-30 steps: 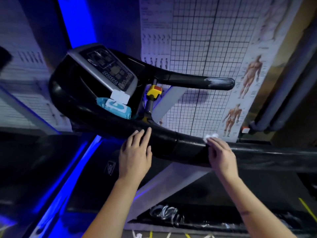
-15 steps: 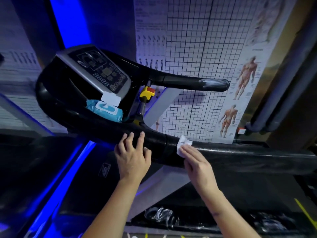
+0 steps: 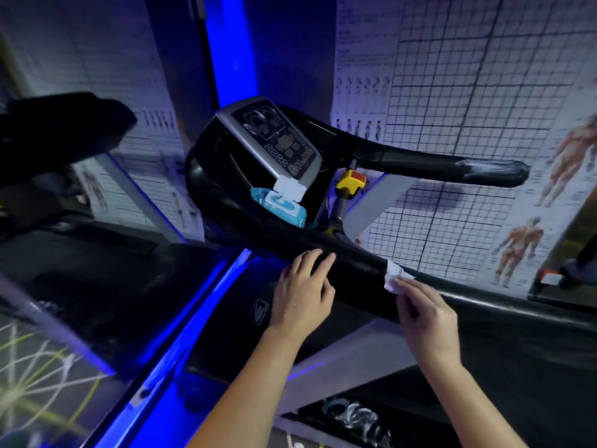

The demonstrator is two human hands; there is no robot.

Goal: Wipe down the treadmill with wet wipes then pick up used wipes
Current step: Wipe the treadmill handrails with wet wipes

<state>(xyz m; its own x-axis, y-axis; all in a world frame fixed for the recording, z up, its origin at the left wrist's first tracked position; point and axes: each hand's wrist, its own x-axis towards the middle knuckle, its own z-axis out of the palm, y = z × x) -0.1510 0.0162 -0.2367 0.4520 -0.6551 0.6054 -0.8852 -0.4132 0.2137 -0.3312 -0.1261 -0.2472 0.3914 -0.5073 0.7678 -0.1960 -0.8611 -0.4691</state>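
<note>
A black treadmill handrail (image 3: pixel 361 263) runs across the middle of the view. My right hand (image 3: pixel 426 315) pinches a crumpled white wet wipe (image 3: pixel 394 277) against the rail. To its left, my left hand (image 3: pixel 302 294) rests on the same rail with fingers straight. Behind the rail sits the grey console (image 3: pixel 277 140). A blue pack of wet wipes (image 3: pixel 281 208) lies in the console tray with its white flap lifted.
A second black handrail (image 3: pixel 452 163) sticks out to the right above a yellow safety key (image 3: pixel 350 182). Wall charts (image 3: pixel 484 92) with grids and muscle figures hang behind. Blue light strips (image 3: pixel 200 305) edge the dark deck below. Another dark machine (image 3: pixel 58 130) stands at left.
My right hand has slid the wipe leftward along the rail, toward my left hand. My left hand has stayed on the rail. The view has swung left.
</note>
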